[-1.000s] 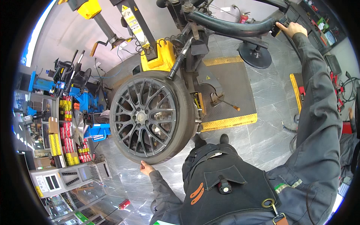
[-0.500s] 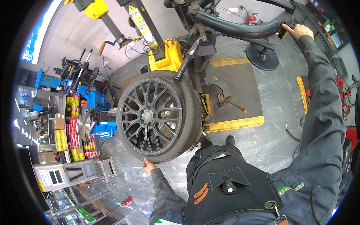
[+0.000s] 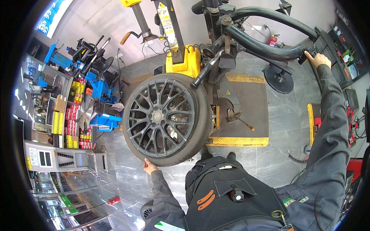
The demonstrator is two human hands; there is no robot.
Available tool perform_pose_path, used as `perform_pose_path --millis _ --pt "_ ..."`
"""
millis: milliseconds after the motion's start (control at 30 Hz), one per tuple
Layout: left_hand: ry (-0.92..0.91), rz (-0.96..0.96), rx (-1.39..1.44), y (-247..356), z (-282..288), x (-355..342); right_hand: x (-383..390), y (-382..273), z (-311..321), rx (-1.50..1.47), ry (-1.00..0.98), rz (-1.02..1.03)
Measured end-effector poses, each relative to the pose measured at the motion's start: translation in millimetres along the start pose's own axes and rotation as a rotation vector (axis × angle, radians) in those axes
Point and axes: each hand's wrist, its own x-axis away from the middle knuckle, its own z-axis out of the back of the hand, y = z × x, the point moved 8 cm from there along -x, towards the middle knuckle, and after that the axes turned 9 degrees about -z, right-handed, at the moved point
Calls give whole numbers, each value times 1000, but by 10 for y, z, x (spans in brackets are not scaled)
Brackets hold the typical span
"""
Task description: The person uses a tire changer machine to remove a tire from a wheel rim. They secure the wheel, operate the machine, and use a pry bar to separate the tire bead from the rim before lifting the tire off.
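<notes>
A dark multi-spoke wheel [image 3: 148, 138] with its black tire [image 3: 202, 127] stands on edge before me, at the yellow-based machine. My left hand [image 3: 149, 166] is closed at the tire's lower edge, thumb up against the rubber; its other fingers are partly hidden. Stretched far out to the right, my right hand [image 3: 319, 60] is wrapped round the end of a curved black tubular arm [image 3: 266, 45]. Against the tire's upper right side hangs a black cylindrical rod [image 3: 204, 74], seemingly part of the machine.
A ramp plate [image 3: 246, 115] with yellow edges lies right of the wheel, a lever [image 3: 246, 125] above it. A round black disc [image 3: 278, 78] hangs below the tubular arm. Blue equipment [image 3: 98, 86] and stacked small boxes [image 3: 72, 115] line the left. A fire extinguisher [image 3: 273, 40] stands at the back.
My view has shifted, so the machine and ramp appear lower and further right. My left hand sits slightly further left along the tire's lower edge. The right hand keeps its hold.
</notes>
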Motion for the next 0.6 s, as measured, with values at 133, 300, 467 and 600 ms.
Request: perform_pose_path --millis 133,300,467,600 --pt "-12 13 8 34 6 35 11 -22 17 24 8 5" --pt "-31 2 54 11 -23 8 11 -38 30 33 26 15" --pt "-62 -23 58 44 -29 2 26 -42 25 27 33 34" --pt "-59 -28 20 67 -20 76 36 -22 0 31 36 29"
